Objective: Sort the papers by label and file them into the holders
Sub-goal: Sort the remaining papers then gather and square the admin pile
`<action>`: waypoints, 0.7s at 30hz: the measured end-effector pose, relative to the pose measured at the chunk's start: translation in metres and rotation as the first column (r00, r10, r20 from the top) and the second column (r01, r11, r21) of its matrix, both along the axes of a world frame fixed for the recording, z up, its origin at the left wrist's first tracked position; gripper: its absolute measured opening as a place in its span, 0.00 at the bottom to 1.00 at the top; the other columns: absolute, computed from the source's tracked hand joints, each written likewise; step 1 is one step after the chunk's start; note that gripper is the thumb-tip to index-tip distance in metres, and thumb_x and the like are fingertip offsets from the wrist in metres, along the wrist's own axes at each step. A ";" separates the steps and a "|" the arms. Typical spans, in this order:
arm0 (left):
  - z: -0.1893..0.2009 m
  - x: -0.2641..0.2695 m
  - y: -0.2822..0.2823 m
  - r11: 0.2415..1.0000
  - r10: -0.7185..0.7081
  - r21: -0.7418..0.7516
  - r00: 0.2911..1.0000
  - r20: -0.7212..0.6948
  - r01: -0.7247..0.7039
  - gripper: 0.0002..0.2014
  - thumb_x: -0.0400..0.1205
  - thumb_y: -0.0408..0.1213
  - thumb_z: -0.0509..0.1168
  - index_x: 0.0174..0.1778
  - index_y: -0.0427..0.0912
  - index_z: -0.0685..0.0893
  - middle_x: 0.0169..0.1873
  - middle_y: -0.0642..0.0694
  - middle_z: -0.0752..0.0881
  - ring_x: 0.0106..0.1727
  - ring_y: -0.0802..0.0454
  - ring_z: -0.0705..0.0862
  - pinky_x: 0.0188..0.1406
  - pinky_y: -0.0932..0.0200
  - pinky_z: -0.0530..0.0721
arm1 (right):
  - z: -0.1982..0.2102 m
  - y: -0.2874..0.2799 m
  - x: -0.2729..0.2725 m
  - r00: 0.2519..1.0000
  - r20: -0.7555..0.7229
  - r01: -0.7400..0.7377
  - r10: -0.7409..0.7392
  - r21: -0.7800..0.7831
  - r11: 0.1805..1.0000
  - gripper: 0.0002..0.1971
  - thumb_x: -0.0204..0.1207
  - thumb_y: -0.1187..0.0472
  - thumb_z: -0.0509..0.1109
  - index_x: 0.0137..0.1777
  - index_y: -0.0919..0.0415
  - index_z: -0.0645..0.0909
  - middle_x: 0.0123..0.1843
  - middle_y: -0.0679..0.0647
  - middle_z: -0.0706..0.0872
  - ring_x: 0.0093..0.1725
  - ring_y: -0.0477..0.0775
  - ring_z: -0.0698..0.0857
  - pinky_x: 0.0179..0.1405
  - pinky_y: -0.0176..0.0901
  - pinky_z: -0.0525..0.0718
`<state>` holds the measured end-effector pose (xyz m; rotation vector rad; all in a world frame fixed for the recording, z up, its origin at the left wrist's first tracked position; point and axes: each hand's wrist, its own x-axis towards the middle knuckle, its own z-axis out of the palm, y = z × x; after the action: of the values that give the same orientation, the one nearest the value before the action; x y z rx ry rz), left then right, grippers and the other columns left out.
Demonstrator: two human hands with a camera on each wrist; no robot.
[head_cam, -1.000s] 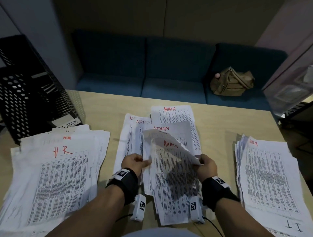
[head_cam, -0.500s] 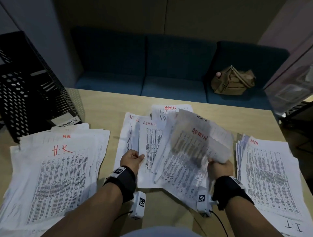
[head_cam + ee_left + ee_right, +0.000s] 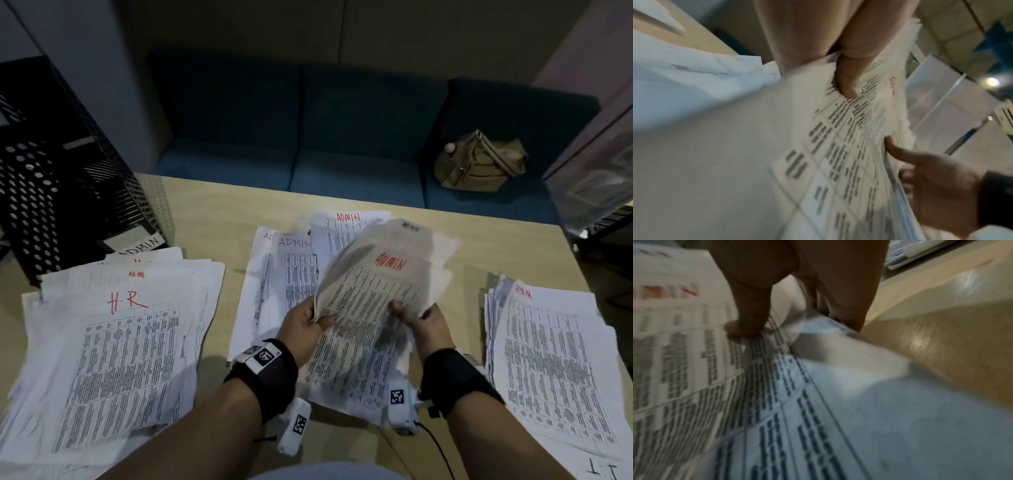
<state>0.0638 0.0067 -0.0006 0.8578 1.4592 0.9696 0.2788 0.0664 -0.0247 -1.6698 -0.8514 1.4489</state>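
Observation:
A bundle of printed ADMIN sheets [image 3: 373, 301] is lifted off the middle of the table, tilted and blurred. My left hand [image 3: 308, 320] pinches its left edge, thumb on top; the left wrist view shows that thumb pressing the printed sheets [image 3: 846, 146]. My right hand [image 3: 416, 317] grips the right edge, thumb on the sheets [image 3: 694, 369]. More ADMIN sheets [image 3: 291, 270] lie spread underneath. An HR pile [image 3: 113, 342] lies at the left, another pile [image 3: 555, 363] at the right. The black perforated holder [image 3: 51, 171], tagged ADMIN, stands at the far left.
The wooden table [image 3: 219, 212] ends at a blue sofa [image 3: 342, 137] with a tan bag [image 3: 479, 161] on it. A sheet marked IT [image 3: 603, 471] lies at the bottom right corner. A translucent panel [image 3: 596, 144] stands at the right.
The right hand swung the ADMIN bundle up and to the right. The left hand, then resting on the lower sheets, now pinches the bundle's left edge, and the bundle has come back toward the middle.

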 end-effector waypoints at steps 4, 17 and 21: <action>0.003 -0.005 0.016 0.998 0.069 -0.014 0.989 0.128 -0.068 0.13 0.84 0.28 0.63 0.60 0.48 0.82 0.55 0.50 0.88 0.58 0.53 0.86 0.60 0.58 0.82 | 0.013 0.014 0.008 0.995 -0.094 -0.026 0.020 -0.064 0.998 0.14 0.68 0.66 0.78 0.53 0.66 0.84 0.49 0.59 0.90 0.41 0.49 0.91 0.34 0.34 0.87; -0.042 -0.060 0.013 0.939 0.152 -0.225 0.900 -0.409 -0.260 0.30 0.80 0.35 0.68 0.79 0.44 0.68 0.71 0.42 0.79 0.68 0.43 0.80 0.70 0.50 0.77 | -0.009 0.055 -0.016 0.754 0.594 -0.190 0.280 -0.211 0.959 0.32 0.60 0.65 0.82 0.63 0.66 0.72 0.52 0.65 0.84 0.50 0.65 0.84 0.52 0.56 0.86; -0.030 -0.048 0.011 0.946 0.175 -0.175 0.881 -0.439 -0.275 0.25 0.83 0.45 0.66 0.74 0.37 0.76 0.70 0.42 0.80 0.70 0.44 0.79 0.65 0.61 0.74 | -0.009 0.045 -0.005 0.877 0.478 -0.012 0.056 -0.096 0.995 0.11 0.70 0.64 0.76 0.52 0.65 0.84 0.39 0.61 0.85 0.37 0.59 0.83 0.37 0.45 0.83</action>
<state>0.0161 0.0175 -0.0306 0.7604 2.0392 0.7873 0.2735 0.1112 -0.0340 -2.1400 -1.0973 1.1155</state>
